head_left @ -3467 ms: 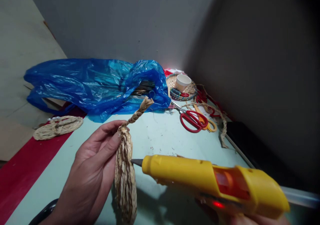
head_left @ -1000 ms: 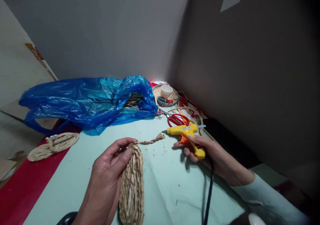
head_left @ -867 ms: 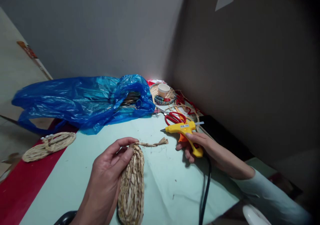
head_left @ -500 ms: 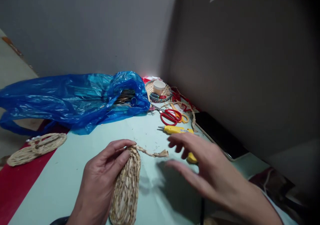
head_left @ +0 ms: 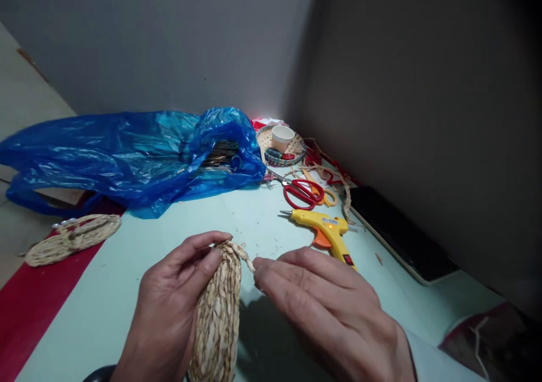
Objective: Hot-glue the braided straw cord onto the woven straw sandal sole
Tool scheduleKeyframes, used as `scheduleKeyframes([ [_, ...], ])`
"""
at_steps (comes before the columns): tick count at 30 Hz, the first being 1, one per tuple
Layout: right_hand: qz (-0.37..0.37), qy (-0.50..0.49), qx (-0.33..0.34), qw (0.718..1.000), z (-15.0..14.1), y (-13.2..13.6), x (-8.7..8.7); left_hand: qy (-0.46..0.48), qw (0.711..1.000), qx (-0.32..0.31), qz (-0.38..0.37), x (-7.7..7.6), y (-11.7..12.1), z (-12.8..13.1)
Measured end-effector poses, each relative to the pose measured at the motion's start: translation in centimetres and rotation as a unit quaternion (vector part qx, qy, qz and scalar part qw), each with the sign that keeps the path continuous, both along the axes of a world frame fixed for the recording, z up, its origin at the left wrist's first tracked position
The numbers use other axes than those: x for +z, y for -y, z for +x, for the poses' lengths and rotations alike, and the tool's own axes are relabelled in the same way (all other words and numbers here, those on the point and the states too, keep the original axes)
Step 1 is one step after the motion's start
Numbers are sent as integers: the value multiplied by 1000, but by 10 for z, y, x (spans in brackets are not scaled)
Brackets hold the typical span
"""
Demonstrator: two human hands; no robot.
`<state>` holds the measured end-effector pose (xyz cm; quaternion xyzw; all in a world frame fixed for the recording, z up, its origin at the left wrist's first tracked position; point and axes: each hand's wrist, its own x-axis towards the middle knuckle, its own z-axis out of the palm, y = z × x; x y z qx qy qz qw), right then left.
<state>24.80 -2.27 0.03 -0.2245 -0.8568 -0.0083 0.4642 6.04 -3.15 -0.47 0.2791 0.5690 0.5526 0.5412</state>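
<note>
My left hand (head_left: 173, 291) pinches the top end of a long oval sole (head_left: 218, 314) coiled from twisted, straw-coloured plant-fibre cord. From that end a loose length of cord (head_left: 243, 253) runs off to the right. My right hand (head_left: 326, 303) has its fingertips closed on this cord, and its tip is hidden in the fingers. Just beyond my right hand lies a yellow hot glue gun (head_left: 322, 224) with an orange trigger and a small light showing on its body.
Red-handled scissors (head_left: 302, 194) lie behind the glue gun. A blue plastic bag (head_left: 139, 167) stretches along the back left. A woven tray (head_left: 266, 139) holds a white cup (head_left: 282, 137). At right rests a black tablet-like slab (head_left: 402, 235); a woven slipper (head_left: 74, 238) sits on red cloth at left.
My right hand has moved left from above the table and closed on the loose cord. The glue gun now shows more fully. My left hand keeps its hold; the view has shifted slightly.
</note>
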Motion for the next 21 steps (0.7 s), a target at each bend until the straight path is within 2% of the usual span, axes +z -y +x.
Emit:
scheduleKeyframes([
  [6,90,0,-28,996,-13,1,-12,20,999,36,-14,2,-2,3],
  [10,99,17,-35,994,-12,2,-13,28,998,43,-24,3,-3,5],
  [13,55,25,-35,998,-9,4,-11,31,998,47,-35,4,-3,4],
  [18,-77,76,-21,994,-7,13,-8,58,996,54,-38,5,-3,6],
  [21,-106,67,-28,992,-8,19,-8,67,995,55,-43,5,-4,8],
])
